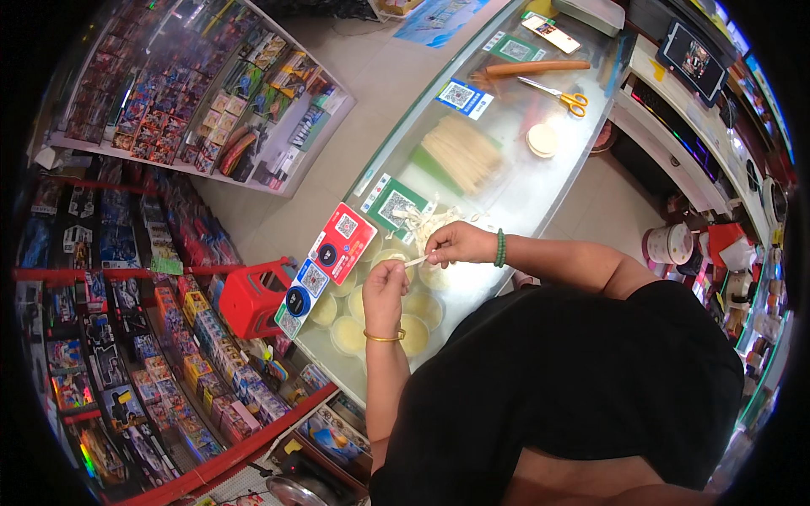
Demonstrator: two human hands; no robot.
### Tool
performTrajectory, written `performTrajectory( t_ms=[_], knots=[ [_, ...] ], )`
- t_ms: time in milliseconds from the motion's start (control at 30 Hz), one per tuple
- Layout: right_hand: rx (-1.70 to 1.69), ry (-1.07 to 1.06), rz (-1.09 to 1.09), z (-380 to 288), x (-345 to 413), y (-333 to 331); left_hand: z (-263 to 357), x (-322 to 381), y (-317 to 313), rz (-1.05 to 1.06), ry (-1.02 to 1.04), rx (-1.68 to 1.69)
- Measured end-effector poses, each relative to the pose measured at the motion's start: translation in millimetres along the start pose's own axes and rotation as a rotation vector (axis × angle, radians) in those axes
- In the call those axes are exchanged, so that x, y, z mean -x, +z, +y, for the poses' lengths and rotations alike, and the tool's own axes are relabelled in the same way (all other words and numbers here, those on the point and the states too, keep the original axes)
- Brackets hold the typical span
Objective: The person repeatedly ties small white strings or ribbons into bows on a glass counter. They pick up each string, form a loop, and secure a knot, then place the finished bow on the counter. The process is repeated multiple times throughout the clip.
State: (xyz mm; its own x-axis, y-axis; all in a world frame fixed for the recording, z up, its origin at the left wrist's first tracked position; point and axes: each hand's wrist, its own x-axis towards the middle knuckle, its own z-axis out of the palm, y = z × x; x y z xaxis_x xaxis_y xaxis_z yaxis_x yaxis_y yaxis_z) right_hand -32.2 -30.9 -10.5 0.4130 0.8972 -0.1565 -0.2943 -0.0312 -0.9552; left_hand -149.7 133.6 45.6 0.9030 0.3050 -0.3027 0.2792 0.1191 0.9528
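Note:
My left hand (385, 292), with a gold bangle at the wrist, pinches one end of a thin pale strip (414, 261). The fingers of my right hand (459, 243) hold the strip's other end; a green bead bracelet circles that wrist. Just beyond my right hand lies a loose pile of whitish strips (430, 218). Below both hands are several pale yellow round discs (349, 335), partly covered by my left hand and forearm. Whether they lie on or under the glass counter top (506, 190) I cannot tell.
Farther along the counter are a bundle of thin pale sticks (462, 152), white round discs (542, 140), yellow-handled scissors (560, 95), a long brown object (538, 67) and a phone (550, 33). Printed-code stands (326, 265) line the left edge. A red stool (253, 297) stands beyond.

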Motion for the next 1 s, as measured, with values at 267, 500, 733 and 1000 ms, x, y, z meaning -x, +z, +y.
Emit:
performTrajectory(
  t_ms=[267,500,733,1000],
  knots=[
    [-0.502,0.071,0.091,-7.5,0.1,-1.7,-14.3,2.1,-5.9,-0.071,-0.058,-0.068],
    [-0.289,0.017,0.038,-26.8,-2.8,0.3,-27.1,-5.9,5.0,-0.025,0.263,-0.465],
    [-0.004,-0.093,-0.081,-43.5,-6.2,0.9,-23.3,-7.3,19.4,-0.123,0.177,-0.014],
    [0.295,-0.188,0.040,-46.7,-2.3,-7.7,-22.1,-10.1,21.2,-0.199,0.006,0.099]
  ],
)
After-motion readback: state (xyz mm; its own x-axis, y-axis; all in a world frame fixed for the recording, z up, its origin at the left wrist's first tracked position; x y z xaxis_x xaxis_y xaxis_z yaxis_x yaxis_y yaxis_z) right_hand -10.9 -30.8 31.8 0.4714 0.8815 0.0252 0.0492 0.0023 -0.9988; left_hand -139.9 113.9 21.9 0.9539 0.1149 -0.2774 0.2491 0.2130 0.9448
